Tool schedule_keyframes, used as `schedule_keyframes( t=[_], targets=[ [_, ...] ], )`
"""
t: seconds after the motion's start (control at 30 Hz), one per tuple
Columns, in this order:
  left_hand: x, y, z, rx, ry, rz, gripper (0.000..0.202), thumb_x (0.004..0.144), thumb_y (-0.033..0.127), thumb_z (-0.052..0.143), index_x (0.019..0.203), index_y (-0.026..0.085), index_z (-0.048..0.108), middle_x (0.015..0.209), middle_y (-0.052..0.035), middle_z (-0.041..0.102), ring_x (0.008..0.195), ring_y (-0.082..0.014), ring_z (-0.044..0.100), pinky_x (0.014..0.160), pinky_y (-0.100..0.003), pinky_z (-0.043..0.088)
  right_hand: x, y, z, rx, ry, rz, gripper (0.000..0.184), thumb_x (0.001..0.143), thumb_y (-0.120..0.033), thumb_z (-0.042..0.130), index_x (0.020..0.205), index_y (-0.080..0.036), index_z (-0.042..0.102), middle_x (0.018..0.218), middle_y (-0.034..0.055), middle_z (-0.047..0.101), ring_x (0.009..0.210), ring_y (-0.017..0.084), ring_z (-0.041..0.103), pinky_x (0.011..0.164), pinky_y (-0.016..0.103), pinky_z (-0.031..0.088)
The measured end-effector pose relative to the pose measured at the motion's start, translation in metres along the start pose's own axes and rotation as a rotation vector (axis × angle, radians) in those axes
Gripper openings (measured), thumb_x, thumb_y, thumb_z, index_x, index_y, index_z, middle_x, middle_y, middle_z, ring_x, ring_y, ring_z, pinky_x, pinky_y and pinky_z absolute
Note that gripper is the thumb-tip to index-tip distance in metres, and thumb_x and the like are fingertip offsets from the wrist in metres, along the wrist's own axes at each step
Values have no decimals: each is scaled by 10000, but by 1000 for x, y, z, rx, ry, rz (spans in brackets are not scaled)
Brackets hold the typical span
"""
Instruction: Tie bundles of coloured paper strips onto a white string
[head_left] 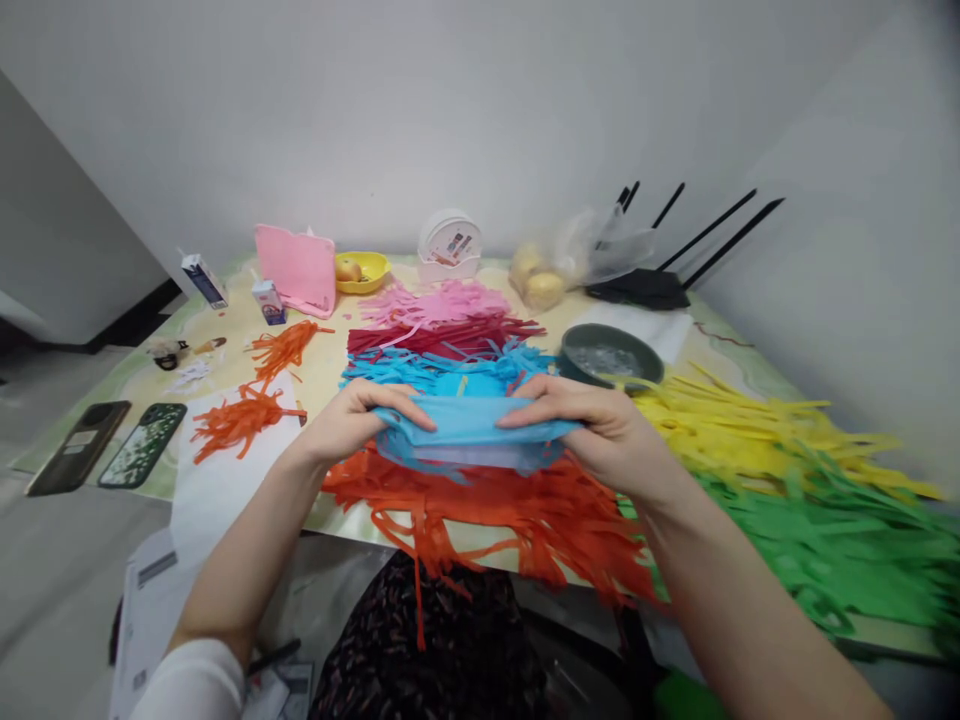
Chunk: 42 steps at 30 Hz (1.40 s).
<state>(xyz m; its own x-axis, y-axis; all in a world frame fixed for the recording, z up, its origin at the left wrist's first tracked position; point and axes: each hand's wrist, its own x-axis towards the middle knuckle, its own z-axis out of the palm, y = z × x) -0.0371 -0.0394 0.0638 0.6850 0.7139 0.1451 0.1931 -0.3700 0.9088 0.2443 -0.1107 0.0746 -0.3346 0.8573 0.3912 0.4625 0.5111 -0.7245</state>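
The left hand (pixel 386 410) and the right hand (pixel 574 415) each pinch 1 side of a sky-blue sheet (pixel 461 420), holding it between them above orange fringe (pixel 517 510) at the near edge of the worktop (pixel 225 325). Past it I see blue fringe (pixel 397 373), red strips (pixel 427 340) and pink fringe (pixel 450 302); yellow fringe (pixel 742 425) and green fringe (pixel 810 535) spread out rightward, and 2 orange tassels (pixel 240 420) and 2 phones (pixel 142 445) lie leftward.

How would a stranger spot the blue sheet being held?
On the table, find the blue fringe. Just nearer the camera, the left hand and right hand hold the blue sheet. Unlike the fringe, it forms a band spanning both hands.
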Motion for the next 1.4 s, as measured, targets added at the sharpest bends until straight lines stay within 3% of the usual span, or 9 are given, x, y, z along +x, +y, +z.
schedule_keyframes(
  t=[0.13,0.23,0.4,0.53,0.6,0.7,0.8,1.0,1.4],
  targets=[
    [2,13,-3,125,-68,54,343,691,115,466,833,195,768,931,-59,730,920,-216,656,833,-323,520,2,-7,-24,-57,-374,52,442,821,-333,622,1260,-299,657,1246,66,652,1137,274,609,953,414,497],
    [6,19,0,226,-133,117,353,715,104,453,868,198,757,958,-56,720,984,-214,642,920,-335,490,11,-6,-24,-52,-376,121,685,806,-404,684,1442,-281,461,1333,76,614,1165,274,606,917,394,516],
    [0,21,-12,343,-313,181,301,847,123,451,955,181,726,1186,-95,658,1087,-211,620,984,-334,463,29,-6,11,-310,-361,170,130,877,-264,606,891,-186,709,855,39,736,789,193,669,694,272,462],
    [-5,29,-27,428,-366,172,368,871,260,608,1237,230,609,1522,-98,402,1363,-253,424,1104,-363,363,32,-23,25,-612,-412,172,120,888,-186,583,818,-165,678,837,70,719,790,213,646,643,276,371],
    [2,30,-20,428,-263,163,468,827,352,685,1265,225,579,1457,-107,479,1326,-257,454,1072,-355,384,32,-32,26,-659,-458,133,103,890,-181,579,859,-168,676,900,83,721,826,223,644,643,279,352],
    [17,23,3,438,-276,78,265,833,388,662,984,170,673,974,-48,688,921,-195,611,818,-278,460,33,-37,23,-646,-466,117,94,891,-192,584,861,-175,672,880,72,713,804,209,631,632,273,338],
    [27,15,16,368,-331,-29,308,852,400,606,681,145,602,600,38,509,583,-102,450,567,-221,346,33,-31,13,-511,-450,174,101,887,-235,603,829,-185,669,790,32,691,723,174,604,618,258,342],
    [30,17,10,218,-351,-154,467,814,464,614,523,159,412,511,62,324,492,-64,284,474,-217,226,29,-11,0,-263,-398,217,257,865,-363,611,676,-189,600,639,-16,604,608,136,533,583,246,346],
    [28,21,7,179,-341,-184,403,811,438,634,568,120,588,507,49,386,494,-65,306,460,-204,233,17,-8,0,-145,-283,269,206,832,-379,605,742,-195,584,714,-8,617,650,148,546,609,248,387]
  ],
)
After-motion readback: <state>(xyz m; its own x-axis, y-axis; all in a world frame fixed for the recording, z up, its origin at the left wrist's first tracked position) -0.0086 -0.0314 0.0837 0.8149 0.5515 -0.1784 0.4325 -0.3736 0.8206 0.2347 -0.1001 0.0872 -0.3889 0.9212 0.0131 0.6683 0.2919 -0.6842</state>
